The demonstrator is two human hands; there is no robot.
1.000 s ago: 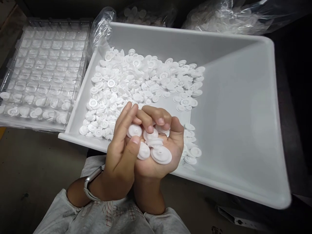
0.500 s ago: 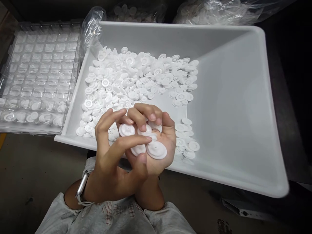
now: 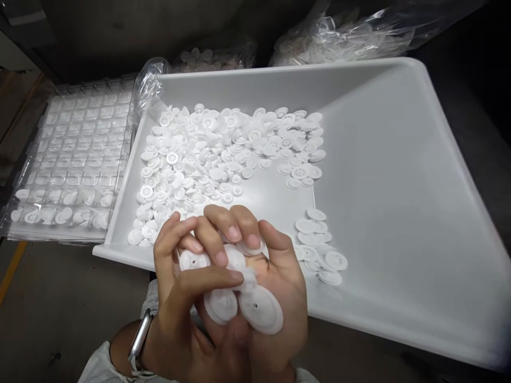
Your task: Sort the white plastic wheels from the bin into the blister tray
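Observation:
My right hand (image 3: 279, 287) is palm up with its fingers curled over several white plastic gears. A large gear (image 3: 261, 309) lies on the palm, with another gear (image 3: 221, 306) to its left and a gear (image 3: 194, 260) near the fingertips. From the left, my left hand (image 3: 187, 303), with a watch at its wrist, reaches over them. Its fingers are apart, and the index fingertip touches a small gear (image 3: 248, 279) in the palm. The left thumb is blurred below the gears. Both hands are above the near edge of a grey tray (image 3: 379, 186).
A heap of white gears (image 3: 223, 143) fills the tray's left side, and a smaller group (image 3: 319, 250) lies right of my hands. Left of the tray stands a clear compartment tray (image 3: 80, 143), its nearest rows holding white parts. Clear plastic bags (image 3: 339, 42) of parts lie behind.
The view has tilted, and my hands appear lower and larger. My left thumb has moved down beneath the gears. The index finger is still on the small gear.

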